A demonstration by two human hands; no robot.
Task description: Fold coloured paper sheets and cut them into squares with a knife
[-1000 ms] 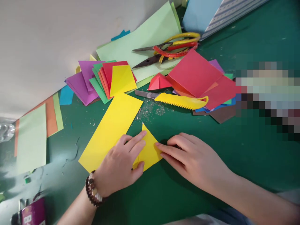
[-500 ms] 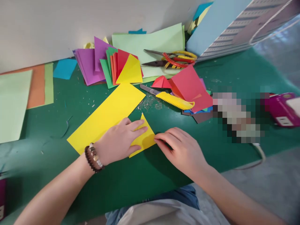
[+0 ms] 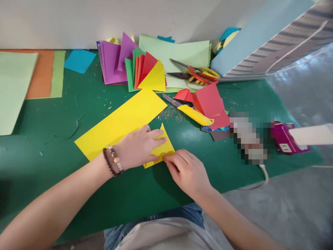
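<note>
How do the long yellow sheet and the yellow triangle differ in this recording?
The sheet is a long rectangle, the triangle a much smaller pointed shape. The left hand lies across both, while only the triangle is touched by the right hand. Both are bright yellow paper on the green mat.

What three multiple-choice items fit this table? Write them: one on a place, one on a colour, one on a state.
1. Where do the scissors lie? A on the floor; B on the pale green sheet; C on the purple paper.
2. What colour is the triangle under the right hand? A purple; B blue; C yellow.
3. How is the left hand placed? A flat on the long yellow sheet; B gripping the scissors; C raised above the table.

1 B: the blades lie across the green sheet. 2 C: its paper shows yellow. 3 A: the palm presses on paper.
</note>
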